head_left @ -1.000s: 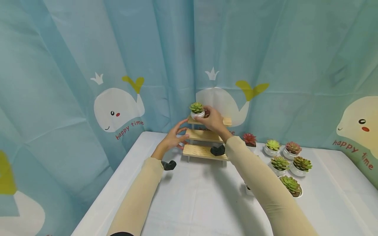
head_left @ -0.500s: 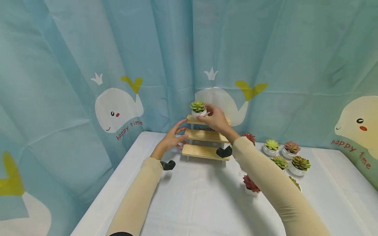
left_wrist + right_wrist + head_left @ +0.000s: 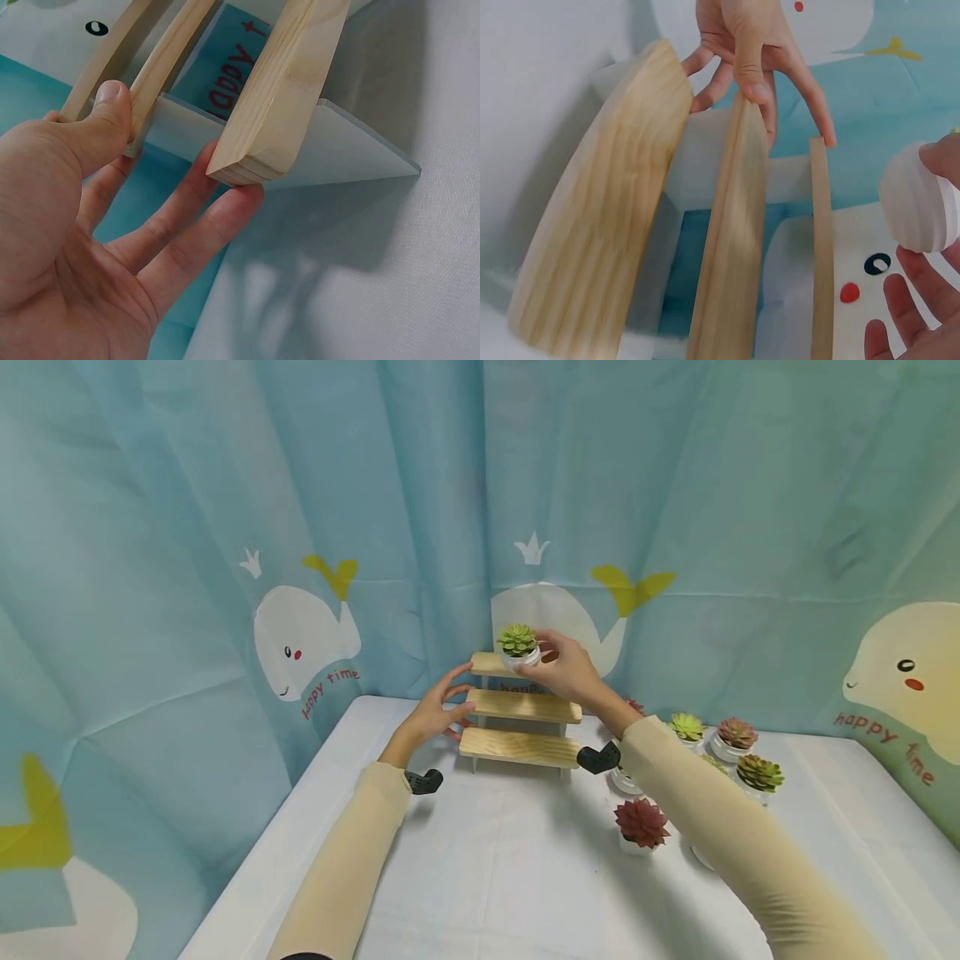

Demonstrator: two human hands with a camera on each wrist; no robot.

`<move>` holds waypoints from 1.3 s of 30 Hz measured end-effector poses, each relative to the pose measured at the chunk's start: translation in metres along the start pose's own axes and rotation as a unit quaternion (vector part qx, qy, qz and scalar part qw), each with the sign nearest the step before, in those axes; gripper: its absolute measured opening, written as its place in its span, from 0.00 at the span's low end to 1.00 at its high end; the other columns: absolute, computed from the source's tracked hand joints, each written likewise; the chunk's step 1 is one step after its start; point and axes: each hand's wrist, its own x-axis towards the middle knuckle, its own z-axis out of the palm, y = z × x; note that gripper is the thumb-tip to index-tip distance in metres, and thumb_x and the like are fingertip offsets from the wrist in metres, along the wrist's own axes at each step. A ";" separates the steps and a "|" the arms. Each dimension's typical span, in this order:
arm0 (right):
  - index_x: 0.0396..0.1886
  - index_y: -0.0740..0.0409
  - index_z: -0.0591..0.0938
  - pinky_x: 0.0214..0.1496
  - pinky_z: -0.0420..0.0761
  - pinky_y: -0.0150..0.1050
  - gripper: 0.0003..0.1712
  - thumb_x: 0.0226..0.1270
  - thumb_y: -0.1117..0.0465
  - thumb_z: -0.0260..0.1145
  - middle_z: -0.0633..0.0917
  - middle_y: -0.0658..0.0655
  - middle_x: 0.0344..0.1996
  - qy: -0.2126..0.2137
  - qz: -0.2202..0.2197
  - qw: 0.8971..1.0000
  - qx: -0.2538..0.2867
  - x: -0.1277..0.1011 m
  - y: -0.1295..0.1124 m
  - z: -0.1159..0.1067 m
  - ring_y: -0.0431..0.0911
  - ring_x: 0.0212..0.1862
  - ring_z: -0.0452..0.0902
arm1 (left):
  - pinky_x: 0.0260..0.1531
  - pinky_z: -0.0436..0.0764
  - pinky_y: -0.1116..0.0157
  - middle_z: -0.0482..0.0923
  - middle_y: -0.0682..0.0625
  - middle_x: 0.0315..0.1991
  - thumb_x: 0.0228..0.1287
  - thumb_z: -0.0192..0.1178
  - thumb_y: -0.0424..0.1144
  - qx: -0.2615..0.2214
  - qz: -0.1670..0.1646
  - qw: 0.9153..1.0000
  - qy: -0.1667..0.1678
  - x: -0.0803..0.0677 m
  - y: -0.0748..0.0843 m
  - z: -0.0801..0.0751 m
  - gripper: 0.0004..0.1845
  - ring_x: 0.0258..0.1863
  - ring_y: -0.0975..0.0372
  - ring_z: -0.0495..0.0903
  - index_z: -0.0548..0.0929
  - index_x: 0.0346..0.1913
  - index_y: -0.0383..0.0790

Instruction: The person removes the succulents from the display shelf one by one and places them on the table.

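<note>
My right hand (image 3: pixel 566 668) pinches the white pot (image 3: pixel 919 199) of a small green succulent (image 3: pixel 517 641). In the head view the pot overlaps the top shelf of a three-step wooden plant stand (image 3: pixel 521 747); in the right wrist view a gap shows between pot and shelf. My left hand (image 3: pixel 431 714) is at the stand's left end, its fingers spread and fairly straight. In the left wrist view its thumb (image 3: pixel 111 124) presses the middle plank's end, while two fingertips touch the underside corner of the lowest plank (image 3: pixel 274 112).
A red succulent (image 3: pixel 641 823) in a white pot stands on the white cloth right of the stand. More potted succulents, among them a yellow-green one (image 3: pixel 686 727) and a reddish one (image 3: pixel 737 732), stand behind my right sleeve. A blue whale-print curtain (image 3: pixel 420 485) hangs behind.
My right hand has shifted right along the top shelf with the potted succulent. My left hand keeps its place at the stand's end. The red succulent has come out from behind my sleeve.
</note>
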 end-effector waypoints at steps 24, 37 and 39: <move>0.78 0.65 0.64 0.55 0.82 0.53 0.45 0.69 0.53 0.73 0.76 0.69 0.62 -0.046 0.001 0.998 -0.035 -0.090 0.028 -0.082 0.60 0.59 0.76 | 0.32 0.88 0.45 0.59 0.40 0.78 0.74 0.64 0.40 0.002 -0.003 1.000 0.004 0.002 0.002 0.005 0.42 0.39 0.41 0.87 0.55 0.82 0.66; 0.80 0.63 0.60 0.53 0.80 0.49 0.48 0.71 0.47 0.72 0.70 0.71 0.68 -0.033 0.053 0.995 -0.076 -0.136 0.040 -0.129 0.63 0.64 0.71 | 0.33 0.88 0.45 0.60 0.40 0.78 0.75 0.64 0.39 0.001 -0.007 1.000 0.003 0.002 0.005 0.004 0.41 0.38 0.41 0.87 0.55 0.82 0.66; 0.81 0.64 0.59 0.51 0.80 0.42 0.50 0.71 0.46 0.72 0.70 0.71 0.69 -0.029 0.062 0.994 -0.084 -0.142 0.044 -0.135 0.64 0.64 0.71 | 0.34 0.88 0.44 0.59 0.40 0.78 0.75 0.64 0.39 0.001 -0.007 1.000 0.002 0.003 0.005 0.004 0.41 0.37 0.43 0.87 0.55 0.82 0.66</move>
